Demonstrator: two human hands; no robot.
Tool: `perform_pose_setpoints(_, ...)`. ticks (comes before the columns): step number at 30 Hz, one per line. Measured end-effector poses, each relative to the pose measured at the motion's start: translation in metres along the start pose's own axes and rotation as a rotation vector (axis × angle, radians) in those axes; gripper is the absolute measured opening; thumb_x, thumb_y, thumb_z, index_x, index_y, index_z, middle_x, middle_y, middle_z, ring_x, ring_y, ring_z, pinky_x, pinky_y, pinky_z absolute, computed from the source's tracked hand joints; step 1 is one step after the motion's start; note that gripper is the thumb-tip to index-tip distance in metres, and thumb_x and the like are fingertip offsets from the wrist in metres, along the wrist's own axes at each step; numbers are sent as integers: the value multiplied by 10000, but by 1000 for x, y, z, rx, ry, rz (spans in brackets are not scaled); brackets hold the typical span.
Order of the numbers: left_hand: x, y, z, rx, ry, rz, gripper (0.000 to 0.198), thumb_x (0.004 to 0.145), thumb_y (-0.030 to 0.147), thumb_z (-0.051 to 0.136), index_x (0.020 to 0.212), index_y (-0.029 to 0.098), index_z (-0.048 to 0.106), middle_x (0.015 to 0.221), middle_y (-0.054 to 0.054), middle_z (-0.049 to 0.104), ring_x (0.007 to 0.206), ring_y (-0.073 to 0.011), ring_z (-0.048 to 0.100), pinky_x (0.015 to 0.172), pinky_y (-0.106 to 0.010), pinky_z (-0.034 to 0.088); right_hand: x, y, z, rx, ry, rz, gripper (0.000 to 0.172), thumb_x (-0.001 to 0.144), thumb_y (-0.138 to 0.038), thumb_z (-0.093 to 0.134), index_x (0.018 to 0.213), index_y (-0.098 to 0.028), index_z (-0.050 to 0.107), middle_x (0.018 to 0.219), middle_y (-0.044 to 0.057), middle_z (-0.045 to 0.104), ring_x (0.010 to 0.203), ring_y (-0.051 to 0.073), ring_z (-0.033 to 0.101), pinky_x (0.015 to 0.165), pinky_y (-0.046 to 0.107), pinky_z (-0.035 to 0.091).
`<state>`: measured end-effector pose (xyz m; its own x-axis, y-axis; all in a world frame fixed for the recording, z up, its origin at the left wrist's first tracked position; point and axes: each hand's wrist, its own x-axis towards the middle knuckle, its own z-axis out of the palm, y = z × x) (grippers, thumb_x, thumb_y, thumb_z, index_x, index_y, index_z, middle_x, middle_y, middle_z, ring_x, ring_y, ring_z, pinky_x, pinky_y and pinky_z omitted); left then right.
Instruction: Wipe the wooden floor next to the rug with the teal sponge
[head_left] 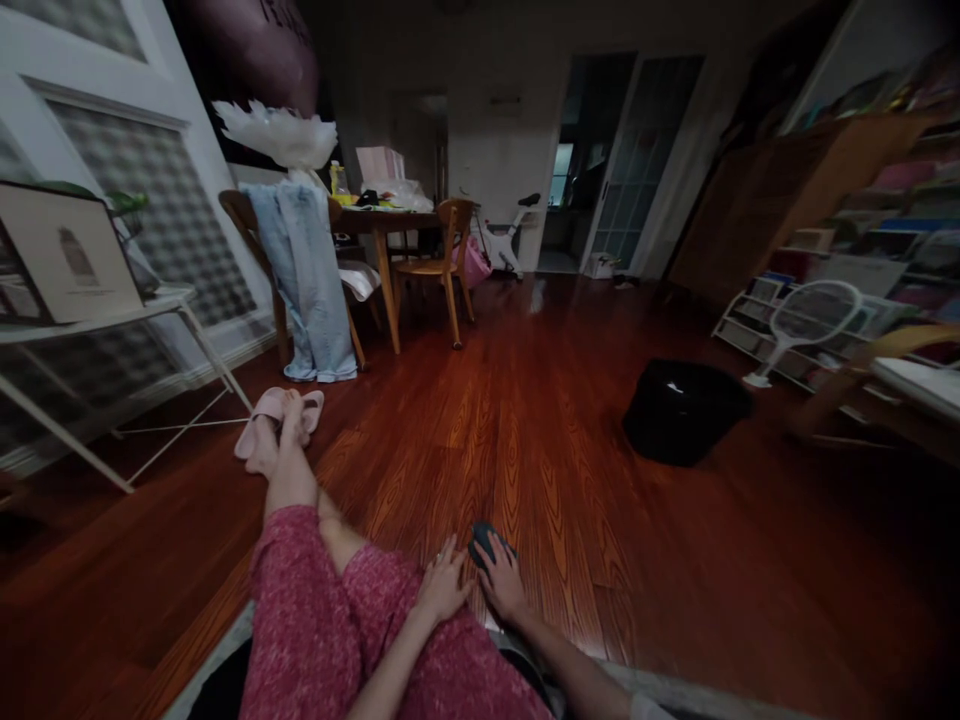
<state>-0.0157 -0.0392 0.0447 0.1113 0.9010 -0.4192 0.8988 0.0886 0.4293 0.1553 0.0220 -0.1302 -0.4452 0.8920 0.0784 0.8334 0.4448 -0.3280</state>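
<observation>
My right hand (504, 582) is closed on a dark computer mouse (486, 540), its fingers lying over the top. The palm covers the near end of the mouse, and what supports it from below is hidden. Just to its left, my left hand (445, 580) rests on the pink-red trousers (390, 590) near the knee, with fingers stretched out and a ring on one. Nothing shows in that hand. The two hands are close together, with a small gap between them.
Crossed legs stretch forward left to pink slippers (262, 420). A black bin (682, 412) stands on the wooden floor (517, 400) at right, near a white racket-shaped object (814, 312). Ahead left are a dining table (382, 222), chairs and hanging jeans (300, 270); a white side table (161, 303) stands left.
</observation>
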Motion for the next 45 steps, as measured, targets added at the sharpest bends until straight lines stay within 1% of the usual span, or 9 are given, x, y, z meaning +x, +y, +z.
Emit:
perform_pose_setpoints(5,2,0,2,-11,-11,-9,723,875,372,432,1566,194,313,1694,-52,55,1549,-253,125,1242,-437,178,20,61,-28,-15,-53,-114,540,953,-334,424,1491,-370,451,1610,25,382,1485,212,323,1205,460,280)
perform_pose_setpoints(9,3,-2,3,-31,-22,-13,739,861,381,428,1565,189,316,1693,-45,51,1551,-253,106,1245,-444,167,5,143,-57,-91,70,172,525,946,-323,360,1442,-313,532,1552,64,462,1434,241,410,1156,471,362)
perform_pose_setpoints(15,5,-2,3,-22,-28,-4,750,850,389,432,1561,176,325,1689,-56,56,1552,-258,90,1238,-466,183,-78,226,-78,-145,254,701,583,938,-382,267,1435,-233,533,1513,135,472,1426,293,414,1122,522,381)
perform_pose_setpoints(19,5,-2,3,-10,-31,-2,748,853,402,436,1561,188,325,1686,-57,54,1551,-251,102,1236,-460,188,-119,213,-61,-141,414,842,629,943,-415,212,1482,-209,463,1527,197,434,1467,341,335,1097,617,356)
perform_pose_setpoints(24,3,-1,1,23,-40,7,736,872,394,419,1564,168,312,1686,-84,69,1550,-240,114,1239,-441,174,-104,143,-36,-64,399,881,648,920,-371,270,1541,-217,376,1548,232,405,1472,412,295,1044,736,314)
perform_pose_setpoints(28,1,0,-1,29,-54,-17,732,874,410,418,1565,192,314,1690,-60,64,1548,-250,123,1231,-450,201,-70,75,-22,-43,107,624,642,922,-332,355,1552,-209,369,1613,165,335,1513,357,233,1159,642,239)
perform_pose_setpoints(33,2,3,-1,68,-54,-30,718,871,388,416,1548,158,349,1688,-80,75,1547,-254,133,1237,-432,193,-28,21,-18,-6,28,203,565,961,-307,383,1524,-310,415,1637,79,318,1523,266,235,1210,534,226)
perform_pose_setpoints(40,6,3,1,75,-43,-37,671,854,377,426,1501,198,436,1684,-37,155,1535,-233,193,1230,-376,219,13,69,-59,57,-105,-205,505,983,-342,410,1485,-372,458,1618,26,368,1498,203,295,1216,467,248)
perform_pose_setpoints(45,9,3,5,80,-47,-39,657,856,374,432,1485,185,453,1677,-60,194,1528,-249,222,1234,-387,215,15,141,-75,-59,7,-37,501,990,-327,344,1469,-334,492,1591,46,412,1469,204,350,1184,462,303)
